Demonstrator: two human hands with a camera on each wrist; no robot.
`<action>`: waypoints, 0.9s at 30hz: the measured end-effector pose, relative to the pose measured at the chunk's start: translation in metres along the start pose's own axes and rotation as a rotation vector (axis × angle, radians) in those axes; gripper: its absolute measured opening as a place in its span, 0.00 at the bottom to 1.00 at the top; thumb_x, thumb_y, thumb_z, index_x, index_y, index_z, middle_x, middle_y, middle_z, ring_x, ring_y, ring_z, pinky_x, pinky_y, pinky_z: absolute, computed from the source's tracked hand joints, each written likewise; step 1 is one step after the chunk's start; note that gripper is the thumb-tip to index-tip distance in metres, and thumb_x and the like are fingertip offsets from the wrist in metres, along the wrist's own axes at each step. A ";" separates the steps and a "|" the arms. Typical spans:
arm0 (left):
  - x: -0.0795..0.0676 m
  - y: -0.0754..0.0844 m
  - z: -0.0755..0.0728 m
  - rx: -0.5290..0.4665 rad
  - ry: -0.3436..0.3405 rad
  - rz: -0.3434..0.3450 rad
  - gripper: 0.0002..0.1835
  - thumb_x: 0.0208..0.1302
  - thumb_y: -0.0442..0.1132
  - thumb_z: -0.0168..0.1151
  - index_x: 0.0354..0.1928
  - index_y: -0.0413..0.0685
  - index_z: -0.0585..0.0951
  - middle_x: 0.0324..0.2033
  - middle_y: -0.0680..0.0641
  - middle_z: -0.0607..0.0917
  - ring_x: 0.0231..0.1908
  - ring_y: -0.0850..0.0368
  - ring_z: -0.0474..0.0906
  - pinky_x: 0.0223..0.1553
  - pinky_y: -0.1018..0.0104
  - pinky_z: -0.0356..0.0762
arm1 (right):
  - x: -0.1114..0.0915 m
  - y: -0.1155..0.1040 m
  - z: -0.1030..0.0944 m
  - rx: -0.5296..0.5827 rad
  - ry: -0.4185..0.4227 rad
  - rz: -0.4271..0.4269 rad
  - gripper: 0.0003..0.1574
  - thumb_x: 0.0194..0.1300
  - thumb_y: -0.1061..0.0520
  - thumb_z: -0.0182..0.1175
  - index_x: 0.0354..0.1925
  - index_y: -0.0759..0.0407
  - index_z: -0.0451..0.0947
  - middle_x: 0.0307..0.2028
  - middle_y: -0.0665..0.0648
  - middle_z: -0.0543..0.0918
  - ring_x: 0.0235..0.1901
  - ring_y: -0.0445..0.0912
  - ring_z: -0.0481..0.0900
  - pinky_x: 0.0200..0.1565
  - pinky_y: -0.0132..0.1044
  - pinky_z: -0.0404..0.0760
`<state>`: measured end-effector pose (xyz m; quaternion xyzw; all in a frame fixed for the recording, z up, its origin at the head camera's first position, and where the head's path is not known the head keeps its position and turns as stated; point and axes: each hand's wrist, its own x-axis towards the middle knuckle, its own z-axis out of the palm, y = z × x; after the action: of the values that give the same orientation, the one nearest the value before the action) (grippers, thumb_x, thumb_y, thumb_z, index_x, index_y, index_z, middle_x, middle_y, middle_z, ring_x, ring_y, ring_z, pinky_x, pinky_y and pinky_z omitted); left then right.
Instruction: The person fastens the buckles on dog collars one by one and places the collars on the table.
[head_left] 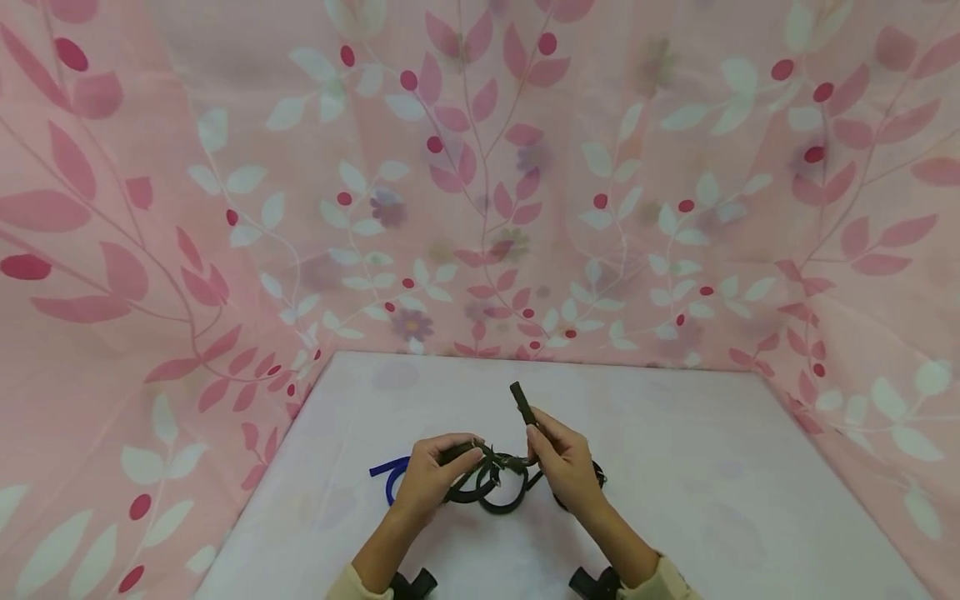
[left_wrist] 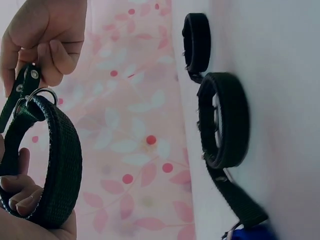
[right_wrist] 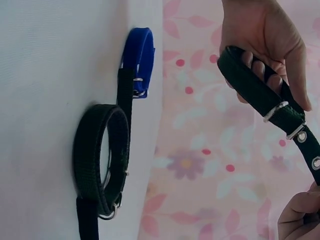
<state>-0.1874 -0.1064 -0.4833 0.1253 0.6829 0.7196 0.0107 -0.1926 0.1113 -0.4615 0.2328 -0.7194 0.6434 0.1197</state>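
Observation:
My left hand grips the looped part of a dark green dog collar, its fingers through the loop and the thumb near the buckle. The collar has a metal D-ring and a strap with metal eyelets. My right hand pinches this strap, whose free end points up and away in the head view. Both hands are above the table. Below them lies another dark green collar, buckled into a loop, partly hidden by the hands in the head view.
On the white table, a blue collar lies at the left and a black collar at the right, partly behind my right hand. Pink leaf-patterned cloth surrounds the table at the back and sides.

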 end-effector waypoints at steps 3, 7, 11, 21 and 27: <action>0.001 0.002 -0.004 0.016 0.028 0.036 0.14 0.63 0.37 0.67 0.48 0.36 0.84 0.46 0.38 0.85 0.46 0.59 0.82 0.48 0.70 0.81 | 0.001 0.001 0.003 -0.070 -0.003 -0.028 0.15 0.72 0.63 0.55 0.54 0.63 0.81 0.22 0.59 0.75 0.22 0.39 0.70 0.23 0.31 0.73; 0.002 0.005 -0.008 0.025 0.038 0.065 0.13 0.64 0.36 0.67 0.48 0.37 0.84 0.46 0.38 0.85 0.45 0.59 0.81 0.47 0.70 0.81 | 0.000 0.002 0.004 -0.143 -0.032 -0.019 0.13 0.71 0.65 0.56 0.49 0.63 0.83 0.21 0.60 0.75 0.22 0.34 0.66 0.22 0.29 0.69; 0.003 0.008 -0.010 0.038 0.009 0.104 0.13 0.65 0.36 0.66 0.48 0.36 0.84 0.46 0.34 0.84 0.44 0.59 0.81 0.45 0.70 0.81 | -0.002 -0.011 0.005 -0.197 -0.090 -0.039 0.11 0.69 0.67 0.57 0.46 0.67 0.84 0.21 0.58 0.75 0.22 0.32 0.64 0.20 0.28 0.66; 0.007 0.010 -0.012 0.048 -0.079 0.195 0.14 0.63 0.33 0.67 0.47 0.31 0.84 0.37 0.47 0.86 0.37 0.62 0.79 0.39 0.71 0.81 | -0.001 -0.033 0.005 -0.204 -0.222 -0.082 0.09 0.66 0.69 0.60 0.41 0.68 0.86 0.21 0.51 0.74 0.23 0.31 0.64 0.22 0.26 0.67; 0.008 0.011 -0.013 0.087 -0.135 0.140 0.14 0.61 0.37 0.70 0.47 0.37 0.86 0.39 0.46 0.87 0.38 0.60 0.82 0.39 0.70 0.82 | 0.000 -0.029 0.005 -0.211 -0.251 -0.108 0.09 0.64 0.70 0.60 0.39 0.67 0.87 0.20 0.53 0.75 0.22 0.30 0.64 0.22 0.25 0.66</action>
<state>-0.1957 -0.1183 -0.4713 0.2210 0.7008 0.6782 0.0009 -0.1777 0.1040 -0.4369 0.3358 -0.7786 0.5229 0.0870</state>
